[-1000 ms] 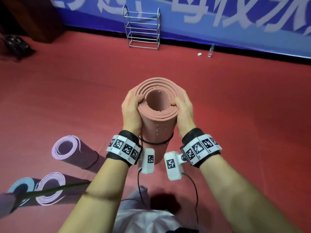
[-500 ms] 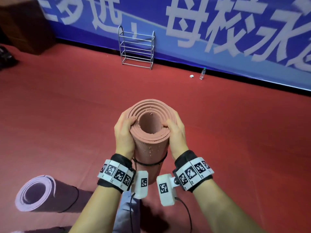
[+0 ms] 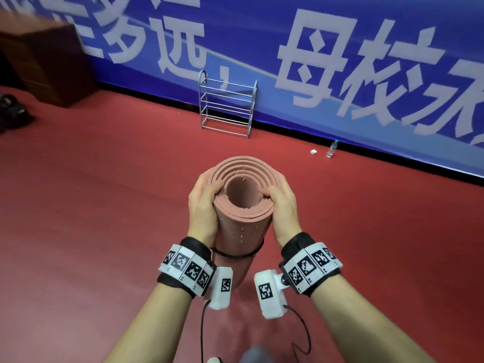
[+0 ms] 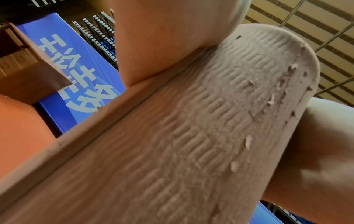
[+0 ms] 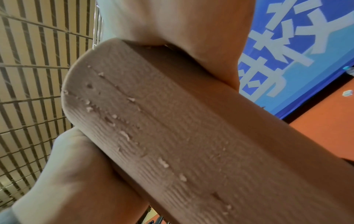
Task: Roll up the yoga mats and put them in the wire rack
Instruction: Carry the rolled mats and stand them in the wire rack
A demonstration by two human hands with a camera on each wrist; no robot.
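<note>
Rolled pink yoga mat (image 3: 242, 213) stands nearly upright in the head view, its open spiral end facing up, held between both hands off the red floor (image 3: 104, 205). Left hand (image 3: 203, 205) wraps the roll's left side with fingers curled round it and the thumb over the top rim; right hand (image 3: 284, 208) mirrors it on the right side, thumb also hooked over the rim. A black band (image 3: 235, 254) circles the mat just below the wrists. Well beyond the hands, the wire rack (image 3: 226, 104) stands against the blue banner (image 3: 340, 61); to its right lie a small bottle (image 3: 332, 149) and a white scrap (image 3: 313, 152). A brown cabinet (image 3: 44, 61) sits far left.

From the left wrist, the mat's ribbed, chipped surface (image 4: 191, 136) fills the frame, with the palm pressed against it.

From the right wrist, the roll (image 5: 191, 136) runs diagonally, with fingers (image 5: 76, 166) curled beneath and the thumb on top.
</note>
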